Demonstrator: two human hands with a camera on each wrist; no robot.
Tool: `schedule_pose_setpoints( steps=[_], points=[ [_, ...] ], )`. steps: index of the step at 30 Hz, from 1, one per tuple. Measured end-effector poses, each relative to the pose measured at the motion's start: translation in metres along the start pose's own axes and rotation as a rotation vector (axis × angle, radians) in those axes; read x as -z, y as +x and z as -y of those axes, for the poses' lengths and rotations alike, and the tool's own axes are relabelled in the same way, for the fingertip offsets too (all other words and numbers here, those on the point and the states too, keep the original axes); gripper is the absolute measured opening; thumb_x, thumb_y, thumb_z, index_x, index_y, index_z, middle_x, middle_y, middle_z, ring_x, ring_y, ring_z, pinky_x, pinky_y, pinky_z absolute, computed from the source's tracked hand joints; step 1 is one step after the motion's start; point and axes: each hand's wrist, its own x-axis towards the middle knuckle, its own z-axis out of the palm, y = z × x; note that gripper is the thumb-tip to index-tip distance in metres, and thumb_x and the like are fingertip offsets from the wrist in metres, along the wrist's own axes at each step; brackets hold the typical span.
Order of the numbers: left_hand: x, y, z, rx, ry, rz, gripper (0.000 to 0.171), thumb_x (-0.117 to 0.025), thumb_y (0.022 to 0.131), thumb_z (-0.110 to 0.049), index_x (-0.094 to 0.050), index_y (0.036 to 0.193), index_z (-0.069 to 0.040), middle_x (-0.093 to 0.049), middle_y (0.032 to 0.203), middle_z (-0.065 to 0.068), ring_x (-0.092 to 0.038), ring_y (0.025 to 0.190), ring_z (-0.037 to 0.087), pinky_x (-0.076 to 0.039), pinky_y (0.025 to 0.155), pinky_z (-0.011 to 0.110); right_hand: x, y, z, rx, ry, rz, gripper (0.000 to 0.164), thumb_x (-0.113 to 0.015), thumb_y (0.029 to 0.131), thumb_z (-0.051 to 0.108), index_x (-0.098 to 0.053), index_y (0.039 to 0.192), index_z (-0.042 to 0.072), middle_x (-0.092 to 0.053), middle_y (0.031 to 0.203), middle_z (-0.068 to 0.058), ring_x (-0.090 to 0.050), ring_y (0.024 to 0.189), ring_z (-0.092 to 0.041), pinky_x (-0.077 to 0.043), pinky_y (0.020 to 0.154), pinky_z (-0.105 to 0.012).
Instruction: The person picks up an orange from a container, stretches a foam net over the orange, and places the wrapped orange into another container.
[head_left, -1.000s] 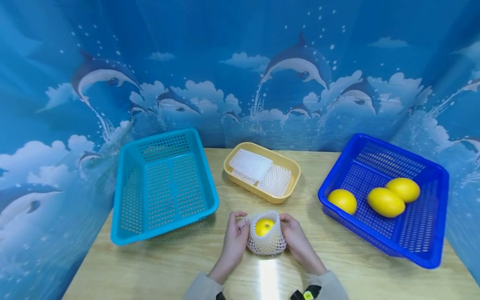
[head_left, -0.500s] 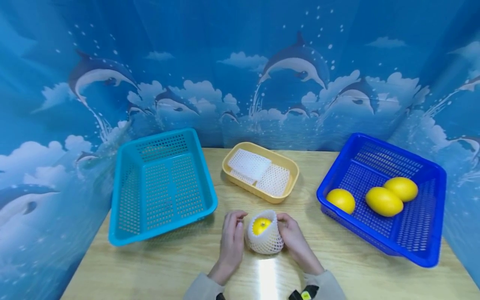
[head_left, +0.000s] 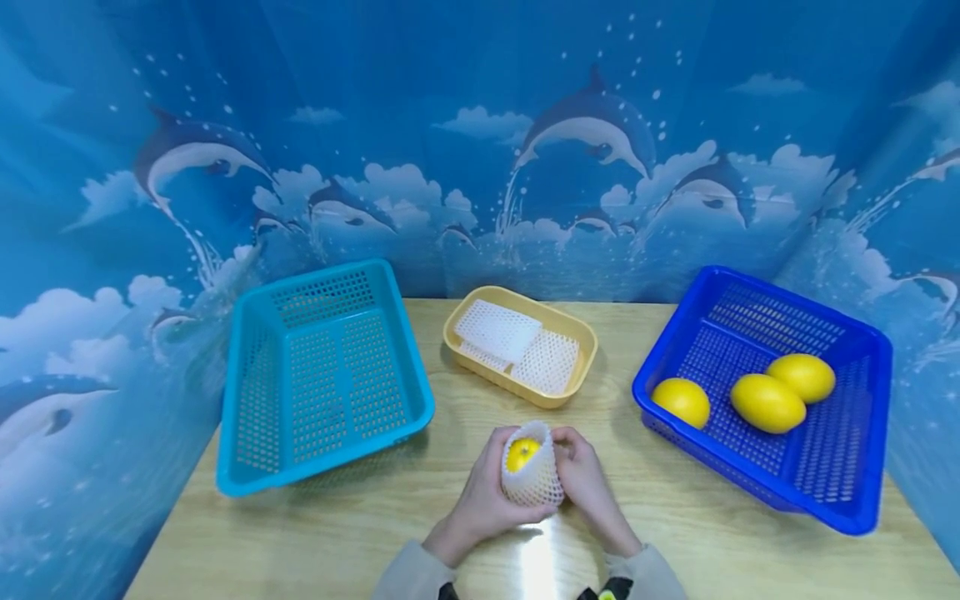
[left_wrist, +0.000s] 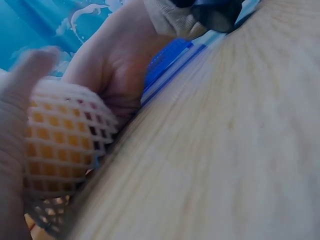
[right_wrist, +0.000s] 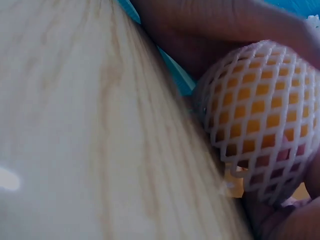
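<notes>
A yellow fruit (head_left: 522,452) sits in a white foam fruit net (head_left: 534,482) in front of the person, its top showing through the net's opening. The left hand (head_left: 487,492) wraps round the net's left side and underside, thumb along the near side. On the other side, the right hand (head_left: 587,483) has its fingers curled at the net's edge. Seen from the right wrist, the net (right_wrist: 265,105) stretches over the fruit, and its loose end reaches the right fingers (right_wrist: 295,220). In the left wrist view the left thumb (left_wrist: 30,75) lies over the net.
A tan tray (head_left: 551,398) with folded foam nets (head_left: 498,330) stands beyond the hands. A teal basket (head_left: 326,462) is at left. At right, a blue basket (head_left: 750,477) holds three yellow fruits (head_left: 768,403). The wooden table (head_left: 300,542) meets a dolphin-print curtain (head_left: 450,100).
The left hand lets go of the net, then comes round its left side and underside, tilting the wrapped fruit slightly. The right hand stays at the net's right side.
</notes>
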Motion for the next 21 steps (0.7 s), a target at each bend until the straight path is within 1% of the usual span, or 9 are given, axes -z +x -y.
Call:
schedule_pose_setpoints(
  steps=[3,6,9,11,13,15,18,19,21],
  points=[
    [0.001,-0.001,0.001,0.031,0.002,0.019,0.093,-0.095,0.062,-0.029,-0.041,0.137,-0.021,-0.054,0.130,-0.003,-0.057,0.112,0.015,-0.051,0.094,0.038,-0.002,-0.001,-0.002,0.037,-0.038,-0.019,0.018,-0.053,0.097,0.006,-0.057,0.112,-0.004,-0.067,0.087,-0.012,-0.062,0.073,-0.017,-0.053,0.065,-0.030],
    [0.002,-0.001,0.002,0.022,0.000,0.009,0.091,-0.094,0.062,-0.023,-0.042,0.136,-0.019,-0.056,0.128,-0.002,-0.058,0.110,0.016,-0.051,0.093,0.037,-0.004,-0.001,-0.005,0.081,-0.037,-0.037,0.017,-0.053,0.099,0.007,-0.058,0.111,-0.004,-0.070,0.089,-0.014,-0.064,0.073,-0.017,-0.053,0.064,-0.028],
    [0.002,0.000,0.004,-0.047,0.004,-0.042,0.091,-0.095,0.059,-0.016,-0.043,0.134,-0.013,-0.057,0.126,0.004,-0.060,0.107,0.019,-0.052,0.092,0.038,-0.006,-0.003,-0.007,0.148,-0.053,-0.065,0.014,-0.054,0.100,0.007,-0.060,0.109,-0.002,-0.072,0.088,-0.014,-0.065,0.073,-0.015,-0.053,0.065,-0.026],
    [0.002,0.000,0.004,-0.101,0.019,-0.095,0.092,-0.095,0.055,-0.013,-0.044,0.132,-0.008,-0.059,0.124,0.007,-0.061,0.106,0.021,-0.053,0.090,0.037,-0.008,-0.004,-0.008,0.189,-0.062,-0.074,0.014,-0.054,0.100,0.008,-0.061,0.108,0.000,-0.073,0.088,-0.014,-0.066,0.074,-0.015,-0.053,0.067,-0.025],
    [0.003,0.001,0.004,-0.150,0.052,-0.145,0.093,-0.095,0.052,-0.012,-0.044,0.130,-0.004,-0.060,0.122,0.011,-0.062,0.103,0.023,-0.055,0.088,0.038,-0.009,-0.005,-0.008,0.217,-0.065,-0.068,0.017,-0.053,0.101,0.010,-0.064,0.108,0.000,-0.073,0.094,-0.013,-0.066,0.082,-0.016,-0.053,0.074,-0.026],
    [0.005,0.003,-0.002,-0.194,0.085,-0.177,0.093,-0.095,0.050,-0.011,-0.045,0.127,0.001,-0.061,0.119,0.014,-0.063,0.102,0.026,-0.056,0.086,0.038,-0.011,-0.006,-0.008,0.219,-0.054,-0.042,0.022,-0.051,0.102,0.012,-0.066,0.111,-0.002,-0.072,0.102,-0.014,-0.066,0.093,-0.020,-0.053,0.083,-0.030],
    [0.008,0.005,-0.013,-0.264,0.123,-0.205,0.090,-0.094,0.049,-0.011,-0.045,0.123,0.006,-0.061,0.115,0.016,-0.064,0.099,0.028,-0.057,0.085,0.038,-0.010,-0.007,-0.009,0.172,-0.002,0.029,0.034,-0.047,0.104,0.019,-0.065,0.119,-0.006,-0.068,0.115,-0.018,-0.063,0.109,-0.027,-0.049,0.097,-0.039],
    [0.010,0.006,-0.019,-0.277,0.129,-0.208,0.089,-0.093,0.049,-0.010,-0.046,0.122,0.006,-0.061,0.115,0.017,-0.065,0.098,0.028,-0.057,0.085,0.038,-0.010,-0.007,-0.009,0.151,0.032,0.065,0.038,-0.046,0.105,0.022,-0.063,0.123,-0.007,-0.067,0.118,-0.019,-0.061,0.113,-0.029,-0.047,0.100,-0.041],
    [0.013,0.007,-0.028,-0.280,0.116,-0.205,0.088,-0.093,0.049,-0.009,-0.046,0.122,0.006,-0.061,0.115,0.016,-0.065,0.098,0.028,-0.057,0.085,0.037,-0.008,-0.008,-0.009,0.097,0.134,0.149,0.047,-0.044,0.106,0.029,-0.057,0.129,-0.010,-0.065,0.122,-0.021,-0.061,0.114,-0.028,-0.047,0.101,-0.041]
  ],
)
